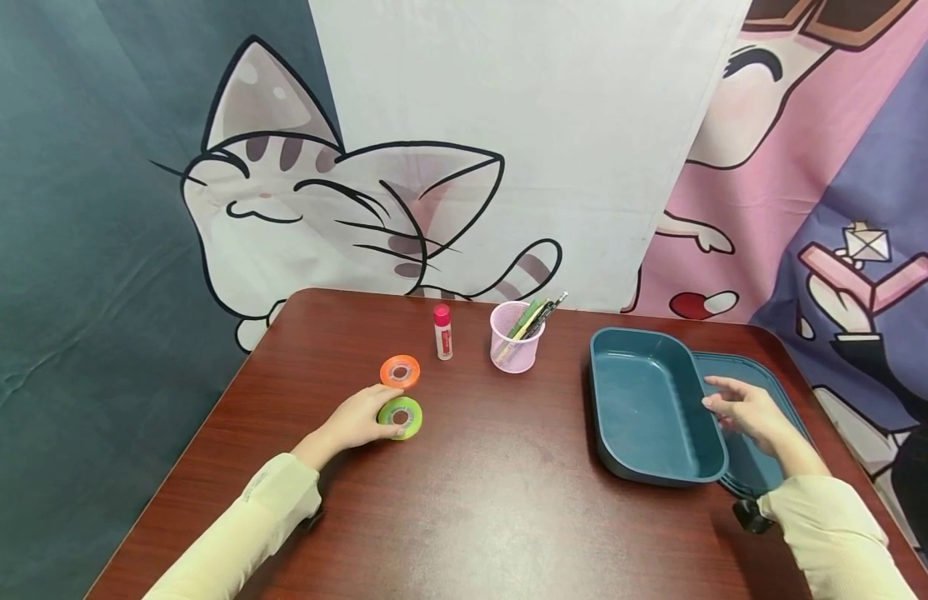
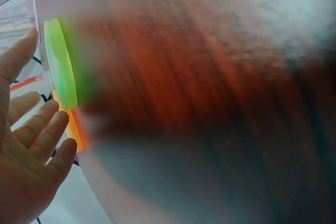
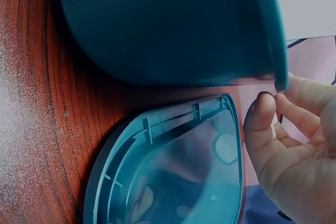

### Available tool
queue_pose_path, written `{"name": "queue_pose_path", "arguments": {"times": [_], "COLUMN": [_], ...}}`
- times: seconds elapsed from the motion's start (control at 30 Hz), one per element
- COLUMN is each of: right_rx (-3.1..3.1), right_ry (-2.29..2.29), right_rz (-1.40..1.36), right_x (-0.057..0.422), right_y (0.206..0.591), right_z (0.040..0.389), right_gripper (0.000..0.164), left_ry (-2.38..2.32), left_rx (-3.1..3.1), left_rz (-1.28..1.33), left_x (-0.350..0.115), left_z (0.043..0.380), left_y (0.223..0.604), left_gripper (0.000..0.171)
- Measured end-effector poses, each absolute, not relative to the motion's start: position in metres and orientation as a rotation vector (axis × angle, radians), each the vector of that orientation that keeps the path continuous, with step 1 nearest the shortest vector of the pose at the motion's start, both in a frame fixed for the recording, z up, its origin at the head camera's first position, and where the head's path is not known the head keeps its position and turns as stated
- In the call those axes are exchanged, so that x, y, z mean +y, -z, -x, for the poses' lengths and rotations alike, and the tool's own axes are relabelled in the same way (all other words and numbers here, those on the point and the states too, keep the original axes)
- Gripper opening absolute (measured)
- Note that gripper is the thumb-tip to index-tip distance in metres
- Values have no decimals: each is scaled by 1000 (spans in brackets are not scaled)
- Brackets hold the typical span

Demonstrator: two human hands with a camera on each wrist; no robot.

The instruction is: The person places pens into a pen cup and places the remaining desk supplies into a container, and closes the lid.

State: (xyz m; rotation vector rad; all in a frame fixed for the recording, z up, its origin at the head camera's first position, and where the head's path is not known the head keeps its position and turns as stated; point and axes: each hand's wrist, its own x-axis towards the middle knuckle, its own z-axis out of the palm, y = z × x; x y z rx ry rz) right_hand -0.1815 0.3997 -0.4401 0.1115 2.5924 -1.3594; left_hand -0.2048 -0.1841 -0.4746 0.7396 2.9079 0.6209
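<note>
A green tape roll [image 1: 401, 417] lies flat on the table, an orange tape roll [image 1: 400, 372] just behind it. My left hand [image 1: 361, 419] reaches over the green roll's left side, thumb near its front edge and fingers toward its back. In the left wrist view its fingers [image 2: 42, 129] are spread, with a gap to the green roll. On the right stands a deep teal box [image 1: 655, 408], without contents. My right hand [image 1: 745, 408] is at the box's right rim with loosely bent fingers. In the right wrist view the thumb is apart from the rim, and one fingertip passes behind it.
A teal lid [image 1: 756, 462] lies partly under the box's right side. Toward the back stand a glue stick [image 1: 443, 333] with a red cap and a pink mesh cup [image 1: 513, 350] of pens. Cartoon-printed cloth [image 1: 509, 125] hangs behind the brown table [image 1: 479, 517].
</note>
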Motion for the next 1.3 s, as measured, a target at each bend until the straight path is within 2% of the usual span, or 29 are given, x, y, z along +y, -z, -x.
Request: {"name": "queue_pose_path", "arguments": {"times": [0.23, 0.43, 0.97, 1.3], "right_rx": [2506, 2458, 2424, 2339], "right_ry": [1412, 1449, 1445, 1498], "right_rz": [-133, -139, -116, -79], "right_x": [402, 403, 405, 410], "right_y": [441, 442, 439, 436], "right_z": [181, 181, 181, 181], "right_gripper": [63, 59, 62, 57], "left_ry": [-571, -524, -460, -425], "left_rx": [2890, 2909, 2944, 2973], "left_rz": [-696, -689, -706, -722], "left_x": [-188, -189, -186, -187], "left_z": [204, 203, 205, 207], "left_y": [480, 482, 481, 482], "left_gripper": [81, 84, 74, 69]}}
